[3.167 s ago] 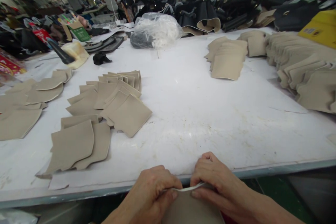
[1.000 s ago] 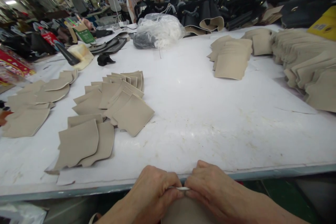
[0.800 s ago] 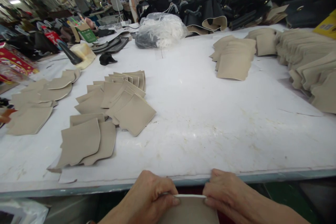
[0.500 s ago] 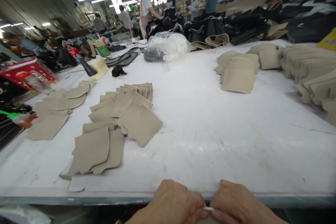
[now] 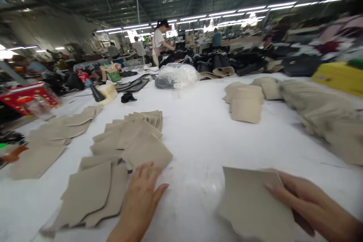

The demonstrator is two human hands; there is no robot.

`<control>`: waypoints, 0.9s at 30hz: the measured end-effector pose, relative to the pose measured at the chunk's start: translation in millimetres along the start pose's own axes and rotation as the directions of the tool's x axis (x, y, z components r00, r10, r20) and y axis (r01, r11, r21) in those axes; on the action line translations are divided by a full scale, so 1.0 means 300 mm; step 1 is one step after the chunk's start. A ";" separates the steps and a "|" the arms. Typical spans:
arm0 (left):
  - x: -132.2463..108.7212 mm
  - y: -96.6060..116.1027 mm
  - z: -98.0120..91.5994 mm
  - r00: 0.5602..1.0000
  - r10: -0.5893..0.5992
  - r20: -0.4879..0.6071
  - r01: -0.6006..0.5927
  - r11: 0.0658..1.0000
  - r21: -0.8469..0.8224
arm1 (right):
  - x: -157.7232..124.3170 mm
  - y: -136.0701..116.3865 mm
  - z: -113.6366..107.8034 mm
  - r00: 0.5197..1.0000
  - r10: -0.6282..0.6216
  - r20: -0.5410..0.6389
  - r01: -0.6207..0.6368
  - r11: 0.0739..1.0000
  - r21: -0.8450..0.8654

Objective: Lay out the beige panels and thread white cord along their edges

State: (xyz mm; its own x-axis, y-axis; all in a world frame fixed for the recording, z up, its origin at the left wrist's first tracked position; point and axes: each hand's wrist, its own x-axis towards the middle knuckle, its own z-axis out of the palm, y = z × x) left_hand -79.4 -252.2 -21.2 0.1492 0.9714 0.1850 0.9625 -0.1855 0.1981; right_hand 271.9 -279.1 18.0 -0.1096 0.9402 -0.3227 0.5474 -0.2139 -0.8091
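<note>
My right hand (image 5: 306, 202) grips a beige cut piece (image 5: 252, 200) by its right edge and holds it just over the white table (image 5: 198, 136) at the near right. My left hand (image 5: 141, 194) is open with its fingers stretched out, reaching over the table toward the fanned row of beige pieces (image 5: 130, 140); its fingertips are at the nearest piece of that row. The picture is smeared by motion.
More beige pieces lie at the left (image 5: 51, 136), in a stack at the back right (image 5: 245, 102) and heaped along the right edge (image 5: 320, 117). A clear plastic bag (image 5: 176, 76), black bags and a red box (image 5: 28, 98) stand at the far side. A person works behind the table.
Both hands were pinching the piece's edge together below the table edge. Now they have parted: the right hand has lifted the piece onto the table, the left reaches to the fanned row. My view has tilted up.
</note>
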 end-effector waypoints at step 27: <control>-0.078 -0.072 0.354 0.763 0.483 -0.429 -0.347 0.867 0.359 | 0.694 0.131 -0.220 0.794 -0.387 -0.468 -0.269 0.466 -0.843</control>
State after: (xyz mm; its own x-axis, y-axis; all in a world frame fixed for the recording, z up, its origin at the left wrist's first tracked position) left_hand -79.6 -255.3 -132.0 0.4815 0.5879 0.6500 0.8636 -0.4446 -0.2377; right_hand 325.5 -74.4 -48.6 0.0893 0.9537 0.2871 0.9839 -0.1293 0.1236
